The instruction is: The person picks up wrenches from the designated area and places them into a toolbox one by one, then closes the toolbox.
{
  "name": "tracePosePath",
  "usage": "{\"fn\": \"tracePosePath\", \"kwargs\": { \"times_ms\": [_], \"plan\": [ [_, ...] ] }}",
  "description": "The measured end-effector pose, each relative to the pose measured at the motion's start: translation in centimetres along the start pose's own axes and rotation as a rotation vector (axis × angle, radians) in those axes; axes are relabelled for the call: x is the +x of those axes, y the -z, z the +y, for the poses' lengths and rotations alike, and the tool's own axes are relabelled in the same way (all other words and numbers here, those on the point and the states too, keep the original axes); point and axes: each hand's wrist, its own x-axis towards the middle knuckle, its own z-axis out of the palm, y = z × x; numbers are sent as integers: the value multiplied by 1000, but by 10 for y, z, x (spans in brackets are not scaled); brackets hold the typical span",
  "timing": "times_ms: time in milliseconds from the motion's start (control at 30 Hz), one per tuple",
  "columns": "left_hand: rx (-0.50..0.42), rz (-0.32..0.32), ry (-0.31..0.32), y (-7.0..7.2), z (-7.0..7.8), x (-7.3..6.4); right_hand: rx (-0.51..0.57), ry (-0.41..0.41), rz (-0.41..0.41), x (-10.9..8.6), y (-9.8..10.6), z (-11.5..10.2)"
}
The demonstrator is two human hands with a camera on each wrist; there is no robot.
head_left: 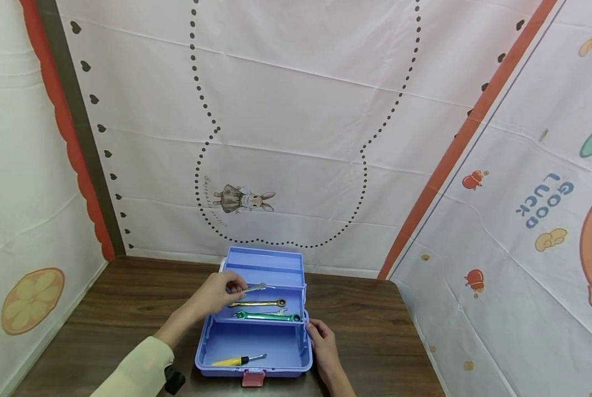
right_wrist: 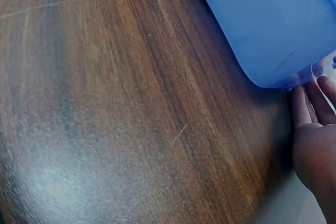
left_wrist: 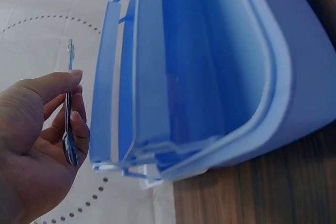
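Head: left hand (head_left: 219, 292) pinches a slim silver metal wrench (head_left: 257, 287) near the tray's (head_left: 292, 296) rear edge on the blue plastic toolbox (head_left: 256, 339); left wrist: narrow mid-shank hold, judged right for something likely stiff, light, slick; right wrist: right hand (right_wrist: 317, 148) touches toolbox, grip cannot be told.

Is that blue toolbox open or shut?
Open. The toolbox has its trays raised toward the back, and a yellow screwdriver shows in its uncovered bottom.

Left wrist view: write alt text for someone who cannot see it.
A left hand pinches a silver wrench beside an open blue toolbox on a dark wood-grain table. Pale cloth with dotted lines hangs behind.
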Motion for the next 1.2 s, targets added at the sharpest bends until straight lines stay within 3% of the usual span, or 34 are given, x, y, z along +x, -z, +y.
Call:
{"fn": "tracePosePath", "kwargs": {
  "times_ms": [533,900,1200],
  "plan": [
    [6,-24,-112,-43,17,16,-16,3,15,1,1,2],
    [4,-47,-116,-57,27,17,-16,9,7,1,1,1],
    [34,-61,-108,-67,21,17,-26,3,20,1,1,1]
  ]
}}
